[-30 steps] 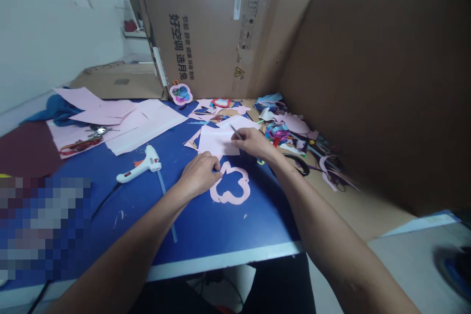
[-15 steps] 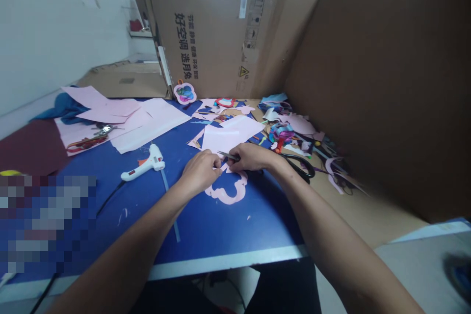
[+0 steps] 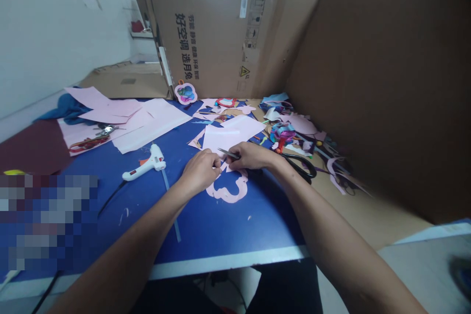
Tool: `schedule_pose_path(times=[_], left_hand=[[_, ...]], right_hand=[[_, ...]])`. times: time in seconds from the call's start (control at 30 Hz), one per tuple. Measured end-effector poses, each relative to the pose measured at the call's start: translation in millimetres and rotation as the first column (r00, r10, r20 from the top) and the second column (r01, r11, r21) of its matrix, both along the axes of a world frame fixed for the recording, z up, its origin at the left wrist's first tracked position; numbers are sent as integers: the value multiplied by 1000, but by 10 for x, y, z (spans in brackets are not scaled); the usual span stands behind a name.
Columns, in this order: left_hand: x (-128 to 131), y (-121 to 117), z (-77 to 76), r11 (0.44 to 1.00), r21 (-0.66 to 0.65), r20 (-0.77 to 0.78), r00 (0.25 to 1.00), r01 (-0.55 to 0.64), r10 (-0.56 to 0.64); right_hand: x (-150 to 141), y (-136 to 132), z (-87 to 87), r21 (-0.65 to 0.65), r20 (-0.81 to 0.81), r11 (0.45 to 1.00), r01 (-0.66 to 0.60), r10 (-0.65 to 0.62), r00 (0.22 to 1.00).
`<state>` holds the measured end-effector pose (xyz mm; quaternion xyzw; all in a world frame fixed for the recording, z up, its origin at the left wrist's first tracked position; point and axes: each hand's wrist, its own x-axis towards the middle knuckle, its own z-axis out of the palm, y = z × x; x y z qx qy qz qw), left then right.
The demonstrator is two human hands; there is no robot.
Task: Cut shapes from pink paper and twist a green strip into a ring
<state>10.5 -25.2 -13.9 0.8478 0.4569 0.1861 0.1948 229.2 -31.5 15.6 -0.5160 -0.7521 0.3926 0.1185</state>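
My left hand [image 3: 200, 170] is closed in a pinch on the near edge of a pink paper sheet [image 3: 230, 136] lying on the blue table [image 3: 206, 225]. My right hand [image 3: 250, 155] is closed around small scissors [image 3: 226, 153], whose blades point left toward the left hand's fingers. A pink cloud-shaped paper outline [image 3: 230, 189] lies just below both hands, joined to the sheet as far as I can see.
A white glue gun [image 3: 145, 168] with a cord and a glue stick lies left of the hands. Larger black scissors [image 3: 303, 169] rest to the right among coloured paper scraps [image 3: 290, 132]. Pink sheets [image 3: 121, 120] lie back left. Cardboard walls [image 3: 368, 83] enclose back and right.
My right hand has come down from the sheet's upper part to meet the left hand, turning the scissors from pointing away to pointing left. The cloud outline shifted slightly.
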Motion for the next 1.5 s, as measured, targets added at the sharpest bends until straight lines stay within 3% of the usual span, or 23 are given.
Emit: schedule_pose_path(times=[0.3,0.47,0.57,0.7,0.8,1.0,1.13,1.3,1.4,1.5], left_hand=[[26,-6,30,1000,8,24,1000,9,-10],[25,7,106,997,-32,168,983,-71,75],[17,41,119,978,-158,312,933,-134,178],[8,94,112,905,-417,547,772,-84,324],[3,117,124,825,-564,622,653,-9,433],[-16,113,178,715,-697,576,632,50,518],[-27,124,166,728,-682,615,595,72,518],[-31,154,130,732,-681,613,558,16,559],[-25,154,131,736,-676,625,549,25,555],[-17,147,142,744,-665,650,537,59,538]], right_hand=[[79,125,-134,98,10,995,27,-28,1000],[148,125,-95,28,-170,997,68,-62,983],[191,116,-47,-4,-289,992,124,-120,950],[214,98,14,-18,-354,981,193,-187,917],[204,93,31,-2,-363,974,228,-213,907],[196,132,-24,43,-413,911,411,-358,837],[210,143,-40,72,-479,889,452,-367,798],[223,155,-65,80,-512,884,460,-359,780],[195,162,-92,98,-474,876,472,-376,796],[138,158,-117,89,-460,905,417,-334,823]])
